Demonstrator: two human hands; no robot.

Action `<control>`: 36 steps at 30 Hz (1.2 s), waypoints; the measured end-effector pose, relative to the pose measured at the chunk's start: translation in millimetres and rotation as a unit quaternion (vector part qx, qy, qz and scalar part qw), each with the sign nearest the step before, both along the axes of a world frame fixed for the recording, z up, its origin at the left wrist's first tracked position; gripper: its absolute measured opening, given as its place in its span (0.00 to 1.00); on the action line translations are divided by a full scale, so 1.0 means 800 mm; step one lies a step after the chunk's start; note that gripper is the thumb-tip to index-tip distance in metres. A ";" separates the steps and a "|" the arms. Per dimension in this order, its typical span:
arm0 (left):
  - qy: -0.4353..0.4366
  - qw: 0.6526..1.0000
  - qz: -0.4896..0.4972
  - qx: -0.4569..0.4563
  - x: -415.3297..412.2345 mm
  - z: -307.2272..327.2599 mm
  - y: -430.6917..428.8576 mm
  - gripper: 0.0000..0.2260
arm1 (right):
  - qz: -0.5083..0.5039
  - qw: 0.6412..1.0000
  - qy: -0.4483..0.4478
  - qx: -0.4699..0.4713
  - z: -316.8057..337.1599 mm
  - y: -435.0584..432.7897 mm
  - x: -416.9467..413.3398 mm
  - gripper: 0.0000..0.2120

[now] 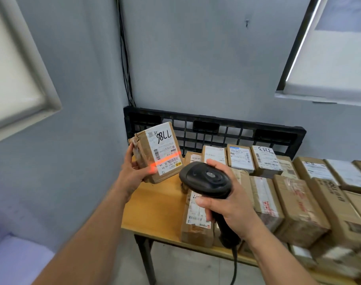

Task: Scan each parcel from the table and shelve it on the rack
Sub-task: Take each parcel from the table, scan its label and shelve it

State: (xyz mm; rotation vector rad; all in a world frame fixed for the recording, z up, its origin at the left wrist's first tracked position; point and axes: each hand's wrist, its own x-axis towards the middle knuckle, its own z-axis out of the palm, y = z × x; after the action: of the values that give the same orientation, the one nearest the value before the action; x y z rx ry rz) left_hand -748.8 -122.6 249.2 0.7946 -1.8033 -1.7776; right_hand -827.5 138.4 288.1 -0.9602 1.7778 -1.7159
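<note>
Wall [196, 58]: grey-blue, behind everything, with dark cables [125, 68] running down its corner.
Table [155, 210]: wooden top on dark legs, standing against that wall. Its left end is bare wood.
Pallet [216, 128]: black plastic grid, standing on edge at the back of the table and leaning on the wall.
Parcels on the table [299, 208]: brown cardboard boxes with white labels, packed side by side in rows over the middle and right of the top.
Parcel in my hand [148, 155]: a taped brown box held up off the table above its left end. It is tilted with its label face toward me, and the black handwritten number is upside down to me.
Scanner [206, 178]: black and handheld, its head aimed at the raised parcel from just right of it, not touching. Its cord hangs below the table edge.
My right hand [231, 210]: fingers curled round the scanner's grip, thumb on the near side.
My left hand [134, 171]: grips the parcel's left side and lower corner, thumb on the front, fingers behind.
Label [165, 149]: white, with barcodes along its lower part.
Scan line [169, 158]: an orange-red stripe across the label's lower part, spilling onto my left thumb.
</note>
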 end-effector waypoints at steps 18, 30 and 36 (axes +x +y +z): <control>0.040 0.992 0.102 -0.058 0.147 0.022 0.092 0.47 | 0.066 0.997 0.019 -0.041 -0.006 0.054 0.079 0.39; 0.049 0.975 0.161 -0.143 0.281 0.102 0.075 0.51 | 0.116 0.985 0.027 -0.122 0.042 0.001 0.167 0.38; 0.055 0.959 0.219 -0.174 0.389 0.148 0.063 0.49 | 0.172 0.975 0.005 -0.141 0.068 -0.046 0.239 0.39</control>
State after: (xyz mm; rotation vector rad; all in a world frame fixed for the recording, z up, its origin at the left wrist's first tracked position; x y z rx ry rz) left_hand -438.0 -72.4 367.7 0.8506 -1.6442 -1.1605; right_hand -636.2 101.9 342.6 -1.3117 1.2959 -1.7607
